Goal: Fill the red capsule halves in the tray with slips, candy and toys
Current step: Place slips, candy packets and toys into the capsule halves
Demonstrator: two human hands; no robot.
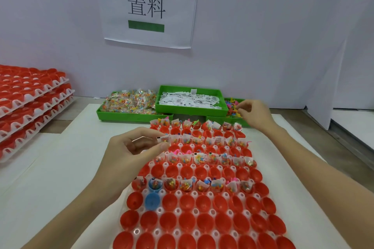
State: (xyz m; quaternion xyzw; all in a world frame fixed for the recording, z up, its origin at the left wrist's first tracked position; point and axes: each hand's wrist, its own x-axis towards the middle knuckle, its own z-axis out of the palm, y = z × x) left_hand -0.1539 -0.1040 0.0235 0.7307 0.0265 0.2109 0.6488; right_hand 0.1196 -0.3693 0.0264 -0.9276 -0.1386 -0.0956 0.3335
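Head view: I'm watching the left hand (131, 147) pinching a slip (163, 139), long axis running sideways, over the tray (178, 194) and its red capsule halves (172, 202) (open ones lying just right). The right hand (253, 113) is reaching into the toy bin (232, 101), fingers curled on toys (232, 109), I judge.

capsule halves (208, 221): red, two blue | tray (178, 211): white | bins (129, 116): green | slips (188, 100): white, black print

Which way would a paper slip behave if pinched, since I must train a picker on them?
The slip pinched in the left hand looks thin and small, so probably very light and floppy. Those heaped in the green bin lie overlapping, so several may lift together. Flat ones likely resist being picked off a surface.
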